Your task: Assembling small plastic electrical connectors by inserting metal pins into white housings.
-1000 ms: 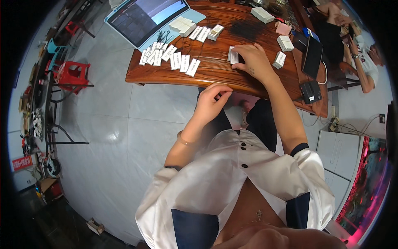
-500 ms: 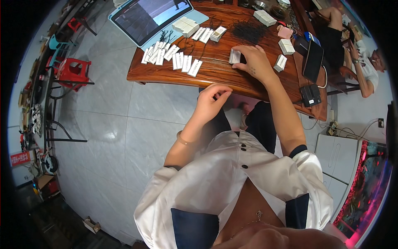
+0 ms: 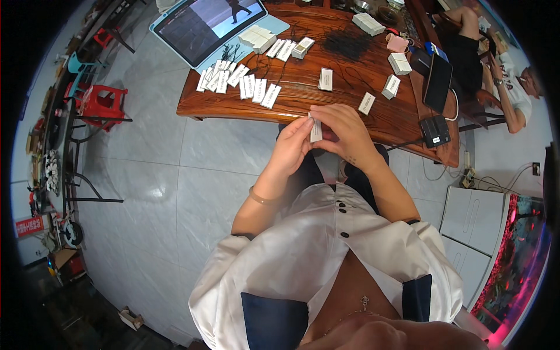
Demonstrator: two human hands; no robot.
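Note:
Just off the table's near edge, my left hand (image 3: 293, 146) and my right hand (image 3: 346, 135) meet around a small white printed tag (image 3: 315, 129). The fingers of both are closed on it, and they cover part of it. Beyond them on the tabletop lies a small stack of white tags (image 3: 325, 80). To its right, nearer the edge, another white tag (image 3: 366, 103) rests alone. Several strung tags (image 3: 269, 95) fan out on the left side. Behind these is a heap of thin black cords (image 3: 348, 44).
A tablet in a light blue case (image 3: 210, 29) stands at the far left of the wooden table (image 3: 233, 108). White tag stacks (image 3: 399, 63), a dark phone (image 3: 437, 83) and a black box (image 3: 435, 133) occupy the right. Another person (image 3: 507, 87) sits beyond that side.
My right hand has come back from the stack toward my left hand, and both now hold a tag. A tag lies farther right on the table where none showed before.

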